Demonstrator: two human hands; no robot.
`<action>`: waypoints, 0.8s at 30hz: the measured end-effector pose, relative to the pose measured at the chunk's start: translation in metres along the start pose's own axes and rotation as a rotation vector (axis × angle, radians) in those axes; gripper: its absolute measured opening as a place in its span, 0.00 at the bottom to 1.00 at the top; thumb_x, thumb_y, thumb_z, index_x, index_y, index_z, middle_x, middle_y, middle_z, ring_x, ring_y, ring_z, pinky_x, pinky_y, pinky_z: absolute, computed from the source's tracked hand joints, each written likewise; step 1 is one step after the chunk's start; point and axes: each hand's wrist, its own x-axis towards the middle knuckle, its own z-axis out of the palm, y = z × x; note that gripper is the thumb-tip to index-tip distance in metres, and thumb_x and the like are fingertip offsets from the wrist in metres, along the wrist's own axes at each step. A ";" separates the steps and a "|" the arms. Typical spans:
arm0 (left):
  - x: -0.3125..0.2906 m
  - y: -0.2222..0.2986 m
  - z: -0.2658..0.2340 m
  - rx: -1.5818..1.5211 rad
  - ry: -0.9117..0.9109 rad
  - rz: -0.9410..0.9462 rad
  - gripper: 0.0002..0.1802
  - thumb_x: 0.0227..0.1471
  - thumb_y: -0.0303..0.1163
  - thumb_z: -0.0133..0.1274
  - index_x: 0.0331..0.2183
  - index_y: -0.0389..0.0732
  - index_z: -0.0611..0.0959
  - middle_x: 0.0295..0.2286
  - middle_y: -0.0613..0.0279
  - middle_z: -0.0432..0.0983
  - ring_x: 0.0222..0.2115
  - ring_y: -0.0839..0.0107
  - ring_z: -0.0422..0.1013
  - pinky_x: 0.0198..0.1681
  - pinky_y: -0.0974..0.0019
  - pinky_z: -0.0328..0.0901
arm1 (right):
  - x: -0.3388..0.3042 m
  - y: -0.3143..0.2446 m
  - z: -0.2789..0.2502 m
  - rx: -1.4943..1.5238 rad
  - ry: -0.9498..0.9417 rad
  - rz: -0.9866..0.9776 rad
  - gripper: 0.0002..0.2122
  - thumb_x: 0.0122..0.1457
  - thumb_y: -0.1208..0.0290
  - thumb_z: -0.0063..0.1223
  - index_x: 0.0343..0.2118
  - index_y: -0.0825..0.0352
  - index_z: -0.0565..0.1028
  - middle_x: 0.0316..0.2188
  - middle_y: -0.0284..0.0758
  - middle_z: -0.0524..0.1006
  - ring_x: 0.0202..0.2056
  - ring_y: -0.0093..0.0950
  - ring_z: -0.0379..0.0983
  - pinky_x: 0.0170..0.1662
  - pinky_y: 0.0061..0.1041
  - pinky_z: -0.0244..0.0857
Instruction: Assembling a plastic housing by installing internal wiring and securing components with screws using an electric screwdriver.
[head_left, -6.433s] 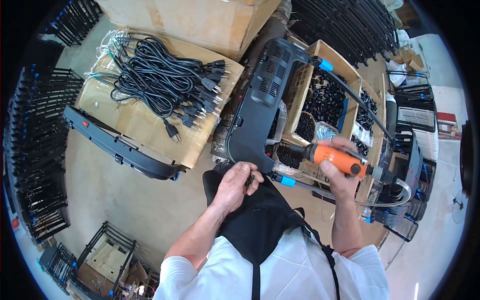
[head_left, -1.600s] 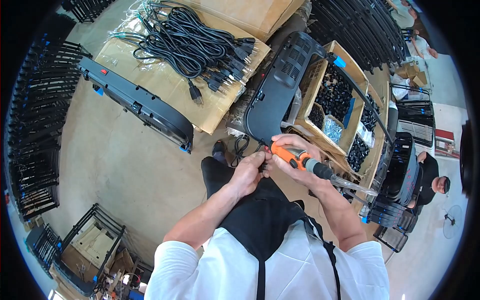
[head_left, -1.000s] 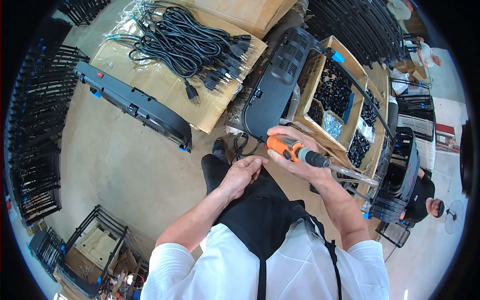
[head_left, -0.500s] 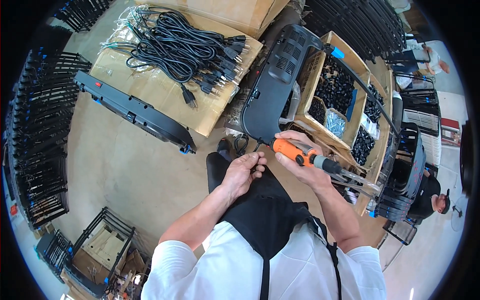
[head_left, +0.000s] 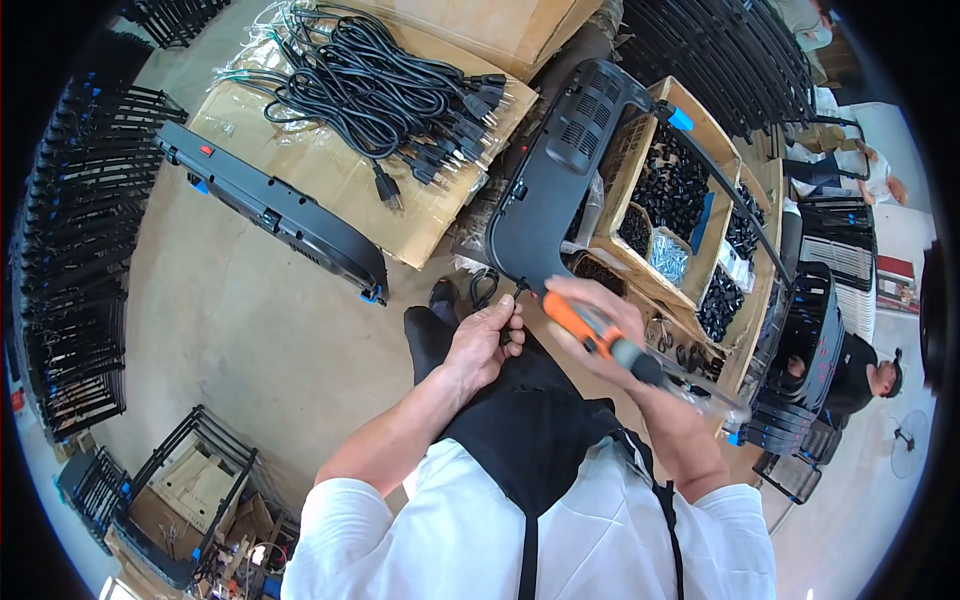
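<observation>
My right hand (head_left: pixel 612 318) grips an orange and grey power screwdriver (head_left: pixel 572 322), blurred by motion. Its front end lies by the near lower edge of a black plastic machine housing (head_left: pixel 537 222). Just left of that, the fingers of my left hand (head_left: pixel 480 347) are pinched together above my black apron. A dark bit shows at the fingertips, but what they hold is too hidden to name. A coiled black cord (head_left: pixel 484 288) hangs beyond the left hand, below the housing.
A wooden parts box (head_left: pixel 690 290) with black pieces and silver screws stands at right. Black power cords (head_left: pixel 370 90) lie on a cardboard box (head_left: pixel 410 225) at far left, and a second black housing (head_left: pixel 270 210) leans against it. Stacked black frames (head_left: pixel 80 250) line the left.
The screwdriver and my right hand have shifted slightly down and left and are now blurred. My left hand stays pinched in nearly the same place. The whole view has tilted a little.
</observation>
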 end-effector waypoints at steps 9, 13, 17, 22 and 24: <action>-0.019 0.000 0.017 -0.049 -0.046 -0.110 0.12 0.71 0.40 0.51 0.44 0.42 0.82 0.30 0.68 0.77 0.30 0.74 0.74 0.33 0.69 0.72 | -0.065 -0.009 0.004 0.243 0.241 -0.019 0.23 0.53 0.82 0.70 0.52 0.67 0.75 0.51 0.47 0.81 0.56 0.46 0.78 0.63 0.47 0.70; -0.018 -0.001 0.024 -0.001 -0.035 -0.156 0.12 0.71 0.39 0.52 0.44 0.42 0.82 0.30 0.68 0.77 0.30 0.74 0.74 0.34 0.69 0.73 | -0.076 -0.005 0.004 0.265 0.275 -0.009 0.22 0.52 0.82 0.71 0.51 0.67 0.76 0.51 0.49 0.81 0.57 0.47 0.78 0.62 0.46 0.71; -0.014 0.004 0.028 0.058 -0.044 -0.186 0.12 0.71 0.40 0.53 0.44 0.42 0.82 0.29 0.69 0.77 0.30 0.74 0.74 0.35 0.69 0.71 | -0.082 0.001 0.005 0.273 0.318 -0.030 0.22 0.52 0.82 0.71 0.50 0.68 0.76 0.51 0.50 0.81 0.56 0.47 0.79 0.61 0.47 0.72; -0.010 0.009 0.032 0.032 -0.096 -0.230 0.13 0.71 0.42 0.52 0.44 0.42 0.82 0.29 0.70 0.77 0.31 0.74 0.73 0.36 0.68 0.71 | -0.073 -0.001 0.001 0.254 0.348 -0.034 0.22 0.52 0.81 0.71 0.50 0.68 0.76 0.51 0.50 0.81 0.55 0.47 0.79 0.60 0.46 0.72; -0.011 0.012 0.039 0.007 -0.068 -0.178 0.15 0.72 0.42 0.50 0.45 0.40 0.81 0.31 0.67 0.78 0.32 0.72 0.74 0.36 0.67 0.71 | -0.064 0.001 -0.001 0.250 0.344 -0.055 0.22 0.53 0.81 0.70 0.50 0.68 0.76 0.51 0.49 0.81 0.55 0.46 0.79 0.60 0.45 0.72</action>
